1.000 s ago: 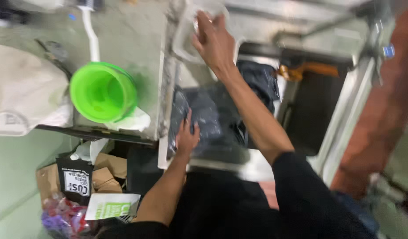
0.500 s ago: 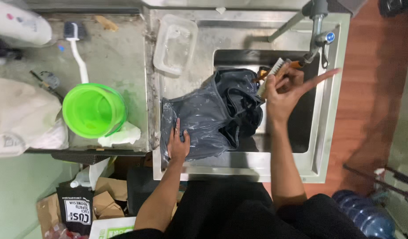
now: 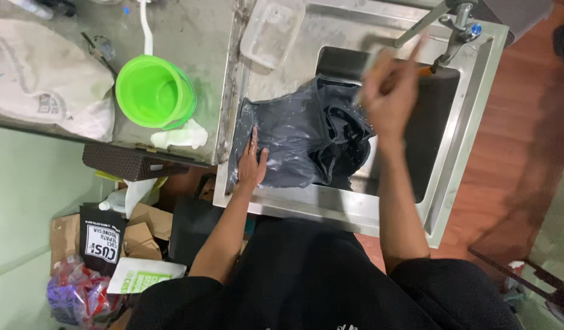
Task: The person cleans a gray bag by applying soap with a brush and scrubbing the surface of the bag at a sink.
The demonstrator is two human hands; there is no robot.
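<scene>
pressing flat on the dark wet garment [image 3: 300, 143], the left hand [image 3: 252, 164] lies with fingers spread and palm down, gripping nothing, pinning the cloth on the steel sink's [image 3: 471, 122] drainboard. the garment spills from there rightward over the basin edge, its long axis running left to right, bunched folds at the basin end. the right hand [image 3: 389, 98] hovers just above that bunched end, motion-blurred, seemingly closed round a pale brush-like thing, though what it holds is hard to make out. a tap [image 3: 459, 18] stands beyond. on the counter to the left sits a green bucket [image 3: 153, 91]; a clear tray [image 3: 272, 30] lies behind the cloth.
</scene>
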